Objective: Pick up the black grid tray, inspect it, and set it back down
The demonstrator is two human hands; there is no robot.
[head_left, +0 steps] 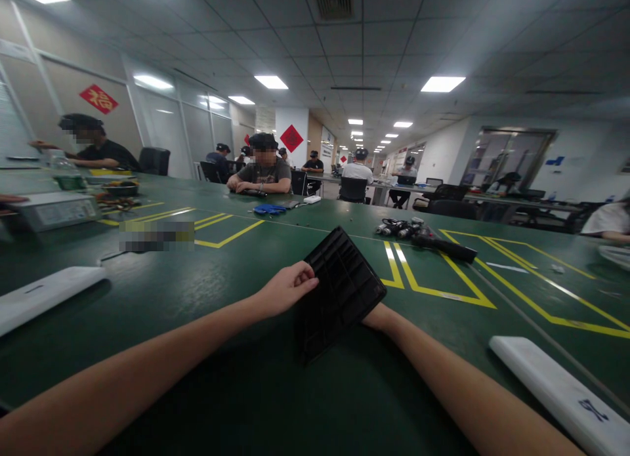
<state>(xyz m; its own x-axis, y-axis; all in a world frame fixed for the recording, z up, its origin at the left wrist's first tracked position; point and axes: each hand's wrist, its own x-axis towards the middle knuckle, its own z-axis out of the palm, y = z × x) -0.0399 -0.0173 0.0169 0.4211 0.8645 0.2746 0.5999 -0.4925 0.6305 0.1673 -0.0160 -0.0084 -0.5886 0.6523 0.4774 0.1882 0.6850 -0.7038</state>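
A black tray (339, 285) with raised ribs dividing it into compartments is held tilted above the green table, its ribbed face toward me. My left hand (290, 287) is at its left edge, fingers curled and thumb pressed in against them at the rim. Whether a small piece is also between those fingertips I cannot make out. Behind the tray's lower right side is my right hand (377, 315), supporting it; only the wrist and heel of the hand show, and the fingers are hidden.
White long blocks lie at left (49, 295) and right (561, 390). Beyond are blue gloves (270, 209), a pile of dark cabled parts (418, 236) and yellow tape outlines (443, 295). A person (266, 170) sits across the green table (197, 377); a grey box (54, 210) stands far left.
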